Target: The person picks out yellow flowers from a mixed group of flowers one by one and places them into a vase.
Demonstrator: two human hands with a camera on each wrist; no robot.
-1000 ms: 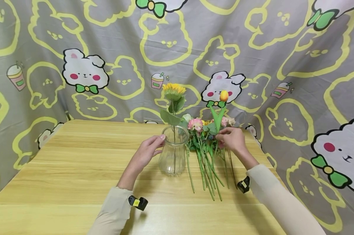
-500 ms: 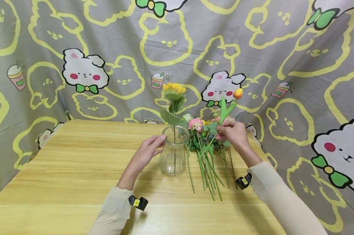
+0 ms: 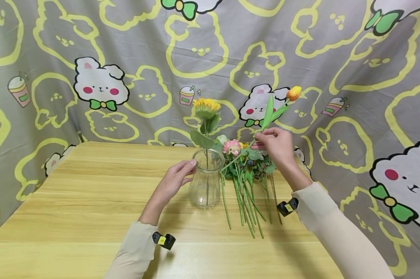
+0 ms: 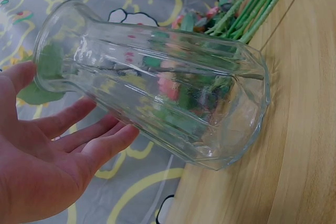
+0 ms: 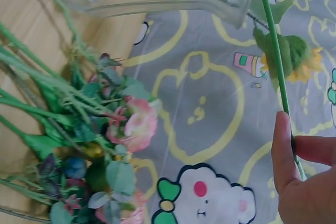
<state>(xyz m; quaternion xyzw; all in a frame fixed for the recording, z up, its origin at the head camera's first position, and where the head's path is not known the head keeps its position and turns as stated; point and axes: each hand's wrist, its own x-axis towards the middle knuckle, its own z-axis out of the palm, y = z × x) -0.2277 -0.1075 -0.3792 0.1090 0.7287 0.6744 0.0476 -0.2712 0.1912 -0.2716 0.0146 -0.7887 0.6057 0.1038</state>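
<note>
Grey bunny-print curtain (image 3: 147,50) behind; wood table (image 3: 91,217) in front. Clock read in the head view, vase at centre.

Glass vase (image 3: 199,195) upright on table. Sunflower (image 3: 206,107) stands in it, stem inside the glass, bloom at 12 o'clock above the rim. Left hand (image 3: 176,177) at 9 o'clock: thumb at rim, fingers loosely spread along the side, thumb and fingers apart, not wrapped round the glass.

Right hand (image 3: 275,146) at 2 o'clock, raised, thumb and finger together, pinching the tulip (image 3: 294,93) by its stem. Tulip tilted: orange-yellow bloom toward 1–2 o'clock, stem's lower end back by the rim's right edge; can't tell if it touches.

Flower pile (image 3: 232,147) lies at 3 o'clock just beside vase, pink blooms toward 12, green stems toward 6. Blue berry (image 5: 75,167) among the leaves.

Sleeves (image 3: 335,228) beige, black cameras (image 3: 164,240) at both wrists.
</note>
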